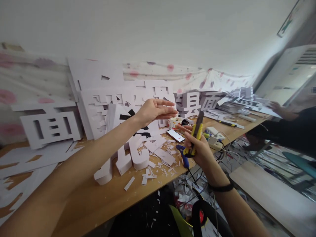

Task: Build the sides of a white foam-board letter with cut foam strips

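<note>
My left hand [158, 111] is raised over the table, fingers stretched out and holding nothing that I can see. In my right hand [199, 146] is a yellow and black utility knife [196, 135], tilted with its dark end up; some of the fingers reach out past it. Below and left of my hands, white foam-board letters [139, 156] stand on the table, one partly hidden behind my left forearm. White scraps [164, 154] lie scattered in front of them. A blue glue gun [183, 157] lies at the table edge beside my right hand.
A phone [175, 135] lies by a patterned paper bowl [174, 122]. Power strips [215, 142] with cables sit at the table edge. Cut-out boards [91, 98] lean at the back. Below is a scrap-filled bin [186, 200]. Another person's arm [278, 108] is at far right.
</note>
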Tool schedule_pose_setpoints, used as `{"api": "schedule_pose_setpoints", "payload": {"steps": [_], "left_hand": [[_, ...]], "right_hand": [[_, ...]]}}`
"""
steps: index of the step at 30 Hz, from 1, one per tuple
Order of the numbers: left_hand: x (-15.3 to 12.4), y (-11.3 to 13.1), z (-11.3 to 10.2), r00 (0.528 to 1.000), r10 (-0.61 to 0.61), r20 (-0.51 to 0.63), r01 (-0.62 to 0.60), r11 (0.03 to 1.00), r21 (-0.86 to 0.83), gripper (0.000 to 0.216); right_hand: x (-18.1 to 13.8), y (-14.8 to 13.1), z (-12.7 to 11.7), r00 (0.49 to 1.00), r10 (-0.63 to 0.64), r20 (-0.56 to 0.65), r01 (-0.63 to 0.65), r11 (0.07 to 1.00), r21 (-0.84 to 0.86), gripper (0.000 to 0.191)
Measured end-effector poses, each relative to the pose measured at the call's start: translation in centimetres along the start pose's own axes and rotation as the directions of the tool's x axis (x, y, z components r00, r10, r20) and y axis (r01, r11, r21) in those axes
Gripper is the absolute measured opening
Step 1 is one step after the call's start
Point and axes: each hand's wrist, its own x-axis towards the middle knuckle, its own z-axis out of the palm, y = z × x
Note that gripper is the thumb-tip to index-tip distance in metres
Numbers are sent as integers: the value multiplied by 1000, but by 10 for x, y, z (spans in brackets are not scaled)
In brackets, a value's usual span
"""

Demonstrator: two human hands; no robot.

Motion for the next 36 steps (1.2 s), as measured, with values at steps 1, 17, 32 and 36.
{"api": "schedule_pose_setpoints", "payload": {"steps": [1,17,32,36], "left_hand": [[-1,1,2,1000,13,-4,-13,1000,3,20],[-18,-72,-24,966,-101,238,31,959,281,48],[-2,-106,-4,986,-134,95,127,989,77,15],[10,-109,-23,987,-129,-92,137,987,87,11]], "right_hand": [[4,2,8,1000,-15,11,16,999,-31,36],[3,-20,14,998,-63,29,69,950,-305,34],[6,-24,-15,1000,24,-4,-24,908,-419,41],[7,-29,-34,992,21,-122,-72,902,-426,46]]}}
